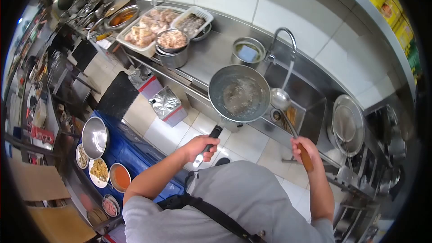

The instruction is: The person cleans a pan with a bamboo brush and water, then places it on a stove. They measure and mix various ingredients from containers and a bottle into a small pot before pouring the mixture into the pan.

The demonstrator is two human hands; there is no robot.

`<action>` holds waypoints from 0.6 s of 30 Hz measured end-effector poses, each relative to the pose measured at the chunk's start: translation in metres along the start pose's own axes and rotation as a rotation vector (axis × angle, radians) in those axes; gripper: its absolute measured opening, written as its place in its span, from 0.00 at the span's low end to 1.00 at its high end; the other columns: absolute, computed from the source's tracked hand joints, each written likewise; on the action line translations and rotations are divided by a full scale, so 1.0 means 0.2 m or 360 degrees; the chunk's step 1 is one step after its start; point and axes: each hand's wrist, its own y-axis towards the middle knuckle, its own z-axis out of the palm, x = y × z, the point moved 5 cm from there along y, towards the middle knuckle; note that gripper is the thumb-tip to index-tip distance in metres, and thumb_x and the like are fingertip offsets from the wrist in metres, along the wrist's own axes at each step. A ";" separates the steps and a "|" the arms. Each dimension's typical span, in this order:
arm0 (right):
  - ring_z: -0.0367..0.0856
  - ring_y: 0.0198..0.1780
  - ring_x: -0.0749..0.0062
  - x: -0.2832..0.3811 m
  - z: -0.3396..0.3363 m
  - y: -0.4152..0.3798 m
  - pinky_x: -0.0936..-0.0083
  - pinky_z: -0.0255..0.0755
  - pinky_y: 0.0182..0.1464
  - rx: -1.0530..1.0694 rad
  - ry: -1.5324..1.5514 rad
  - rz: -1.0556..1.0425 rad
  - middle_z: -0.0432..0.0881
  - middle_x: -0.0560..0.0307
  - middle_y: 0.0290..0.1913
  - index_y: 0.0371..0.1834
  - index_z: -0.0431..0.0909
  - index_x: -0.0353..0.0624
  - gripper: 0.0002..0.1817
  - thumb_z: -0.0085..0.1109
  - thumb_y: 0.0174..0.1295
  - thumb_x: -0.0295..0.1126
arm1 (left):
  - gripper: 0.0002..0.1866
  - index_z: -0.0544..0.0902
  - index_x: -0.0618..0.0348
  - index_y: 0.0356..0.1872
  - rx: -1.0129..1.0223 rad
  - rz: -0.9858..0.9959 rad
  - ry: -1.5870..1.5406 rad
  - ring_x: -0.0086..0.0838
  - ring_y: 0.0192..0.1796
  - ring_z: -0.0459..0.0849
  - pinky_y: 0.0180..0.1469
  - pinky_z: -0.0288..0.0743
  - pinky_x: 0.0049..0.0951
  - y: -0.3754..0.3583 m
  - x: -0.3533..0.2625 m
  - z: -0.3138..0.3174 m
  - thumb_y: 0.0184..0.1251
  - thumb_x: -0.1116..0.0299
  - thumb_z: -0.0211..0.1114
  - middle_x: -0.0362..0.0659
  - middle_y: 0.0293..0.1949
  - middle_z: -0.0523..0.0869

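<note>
Head view: a wok, liquid inside, is held at the counter's front edge, its handle enclosed by the left hand; a ladle is gripped around its wooden handle by the right hand, its bowl below the tap, beside the sink; the hands are apart.

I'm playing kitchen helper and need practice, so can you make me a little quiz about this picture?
1. Which hand holds the ladle?
2. True or false: the left hand holds the pan.
3. What colour is the block in the metal pot beside the faucet? A) red B) blue C) yellow

Key: 1. The right hand. 2. True. 3. B, blue.
</note>
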 end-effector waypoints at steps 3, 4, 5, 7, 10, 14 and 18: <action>0.69 0.19 0.83 0.00 -0.01 0.03 0.88 0.62 0.19 0.0129 -0.0015 -0.0143 0.74 0.64 0.24 0.40 0.75 0.37 0.08 0.58 0.60 0.28 | 0.10 0.69 0.53 0.35 0.0043 -0.0073 -0.0112 0.21 0.15 0.66 0.17 0.62 0.28 0.02 0.02 -0.03 0.70 0.65 0.62 0.37 0.23 0.73; 0.69 0.20 0.83 0.01 0.02 0.00 0.87 0.61 0.19 0.0108 -0.0009 -0.0136 0.73 0.64 0.24 0.41 0.74 0.37 0.09 0.58 0.60 0.28 | 0.09 0.69 0.53 0.35 0.0017 -0.0063 -0.0097 0.21 0.15 0.65 0.17 0.62 0.27 0.02 0.02 -0.03 0.70 0.65 0.61 0.37 0.23 0.73; 0.69 0.20 0.84 0.02 0.05 -0.02 0.87 0.61 0.19 0.0082 0.0002 -0.0132 0.73 0.64 0.24 0.41 0.74 0.37 0.09 0.59 0.60 0.28 | 0.09 0.70 0.53 0.35 -0.0004 -0.0055 -0.0077 0.21 0.15 0.65 0.16 0.62 0.27 0.01 0.01 -0.01 0.70 0.64 0.61 0.37 0.23 0.73; 0.68 0.20 0.83 0.04 0.05 0.00 0.87 0.61 0.20 0.0127 -0.0074 -0.0172 0.73 0.64 0.24 0.39 0.74 0.38 0.09 0.59 0.60 0.29 | 0.09 0.70 0.53 0.36 0.0016 -0.0088 -0.0111 0.20 0.15 0.65 0.16 0.61 0.26 0.02 0.02 -0.02 0.71 0.64 0.61 0.37 0.22 0.73; 0.68 0.20 0.83 0.05 0.04 0.03 0.87 0.61 0.20 -0.0024 -0.0083 -0.0103 0.73 0.63 0.25 0.38 0.74 0.39 0.08 0.60 0.60 0.30 | 0.10 0.70 0.54 0.35 -0.0043 -0.0079 -0.0053 0.20 0.15 0.65 0.16 0.61 0.25 0.01 0.01 -0.01 0.72 0.63 0.60 0.37 0.22 0.72; 0.67 0.19 0.83 0.07 0.05 0.03 0.86 0.62 0.20 -0.0063 -0.0079 -0.0103 0.72 0.63 0.24 0.39 0.74 0.38 0.09 0.61 0.58 0.29 | 0.10 0.70 0.54 0.34 -0.0025 -0.0083 -0.0044 0.19 0.15 0.65 0.16 0.60 0.25 0.01 0.01 -0.01 0.72 0.63 0.60 0.37 0.22 0.72; 0.67 0.19 0.82 0.08 0.04 0.05 0.87 0.63 0.19 -0.0038 -0.0107 -0.0057 0.72 0.62 0.24 0.40 0.73 0.37 0.10 0.61 0.59 0.29 | 0.11 0.71 0.54 0.33 -0.0026 -0.0078 -0.0046 0.19 0.15 0.65 0.16 0.59 0.25 0.01 0.00 -0.01 0.72 0.63 0.61 0.37 0.22 0.72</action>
